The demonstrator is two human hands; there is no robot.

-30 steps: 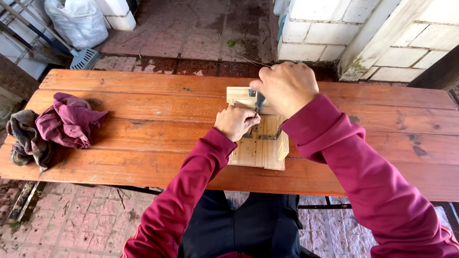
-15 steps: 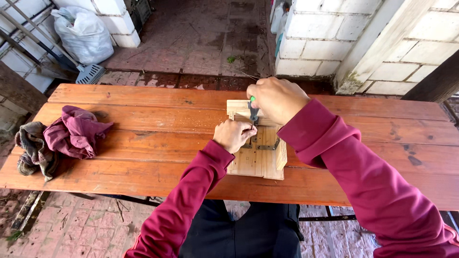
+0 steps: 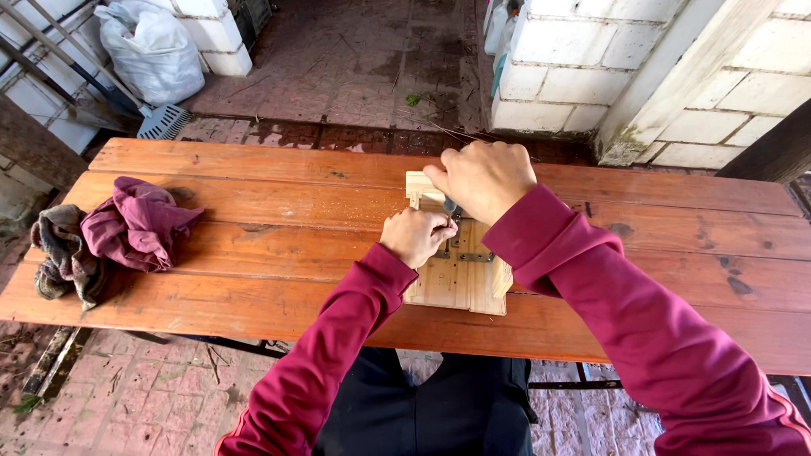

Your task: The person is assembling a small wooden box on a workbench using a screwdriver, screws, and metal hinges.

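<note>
A bulging white plastic sack (image 3: 154,51), crumpled and tied shut at its top, stands on the brick floor at the upper left, against the base of a white block pillar (image 3: 215,34). At the top middle, beside the corner of the white block wall (image 3: 557,76), a few plastic bottles (image 3: 500,29) stand close together, pale with a touch of blue-green; they are partly cut off by the frame edge and their details cannot be told. No labels, signs or screens can be seen.
</note>
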